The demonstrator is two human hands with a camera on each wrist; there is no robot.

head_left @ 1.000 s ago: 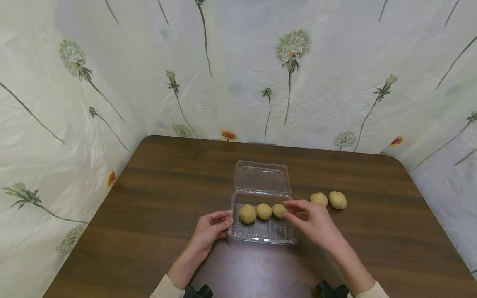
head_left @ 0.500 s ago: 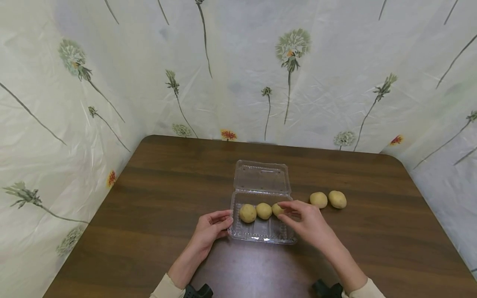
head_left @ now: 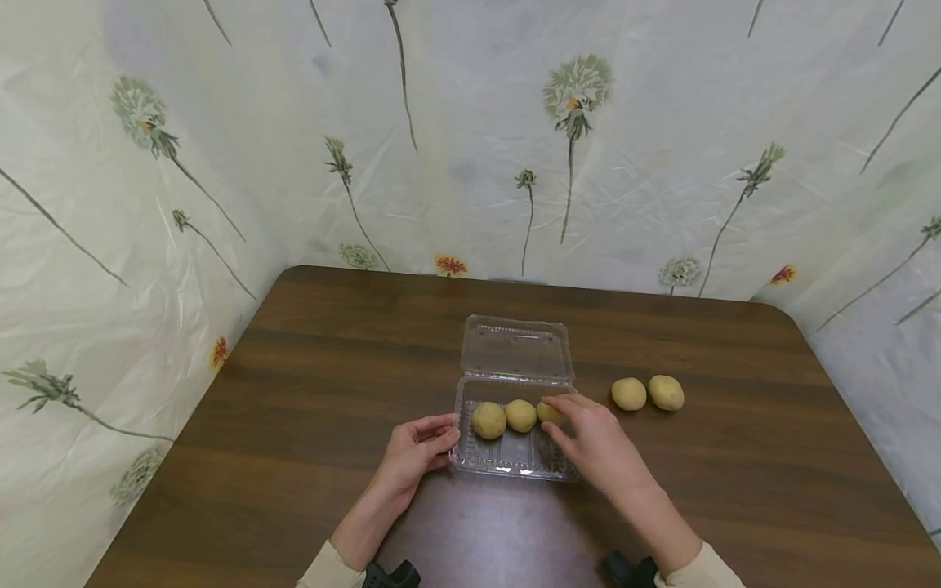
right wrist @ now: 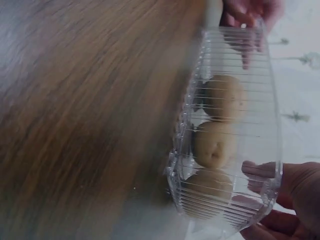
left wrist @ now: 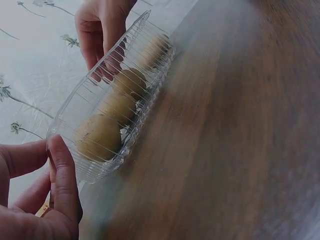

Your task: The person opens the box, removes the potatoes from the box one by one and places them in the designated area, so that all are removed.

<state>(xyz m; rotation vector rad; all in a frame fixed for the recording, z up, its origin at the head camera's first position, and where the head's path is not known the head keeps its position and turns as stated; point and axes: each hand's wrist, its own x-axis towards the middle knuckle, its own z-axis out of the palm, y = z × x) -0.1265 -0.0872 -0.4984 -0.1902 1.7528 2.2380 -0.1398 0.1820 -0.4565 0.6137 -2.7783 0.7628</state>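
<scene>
A clear plastic clamshell container (head_left: 481,460) lies on the table with its lid folded back. Three potatoes (head_left: 488,421) form a row inside it. My left hand (head_left: 415,453) pinches the container's left rim between thumb and fingers, as the left wrist view also shows at the rim (left wrist: 55,131). Over the container's right side, my right hand (head_left: 599,445) has thumb and fingers spread about the rightmost potato (head_left: 548,411), partly hiding it. In the right wrist view its fingers (right wrist: 260,170) are seen past the clear wall, beside that potato (right wrist: 207,187).
Two more potatoes (head_left: 628,394) sit side by side on the dark wooden table (head_left: 353,351), right of the container. The raised lid (head_left: 517,349) extends toward the back. Flower-printed sheeting (head_left: 470,163) hangs behind the table and along its sides.
My right hand has shifted a little to the left, further over the rightmost potato in the container. My left hand, the container and the other potatoes have stayed in place.
</scene>
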